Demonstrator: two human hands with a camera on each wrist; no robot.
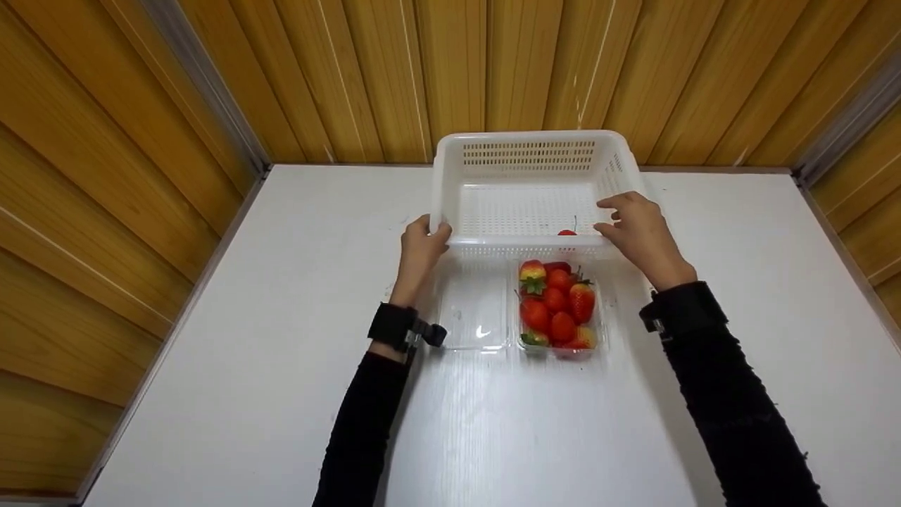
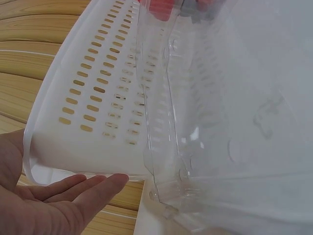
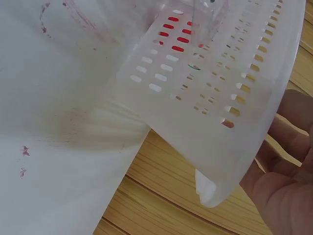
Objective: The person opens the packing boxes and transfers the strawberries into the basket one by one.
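Observation:
A white plastic basket (image 1: 521,241) with slotted walls stands at the back of the table. My left hand (image 1: 422,252) holds its near left corner, thumb on the rim and fingers outside; the left wrist view shows those fingers (image 2: 100,193) stretched along the corner. Over the near right corner is my right hand (image 1: 642,236), thumb and forefinger apart with nothing between them. A red fruit with a thin stem (image 1: 567,232) lies in the basket behind the near wall. In front, a clear hinged plastic box (image 1: 475,310) lies unfolded, strawberries (image 1: 582,303) and smooth red fruits (image 1: 535,315) filling its right half.
The white table (image 1: 281,394) ends at wood-patterned walls (image 1: 521,63) behind and to both sides. Close behind the basket is the back wall. Small reddish smudges (image 3: 25,151) mark the white surface in the right wrist view.

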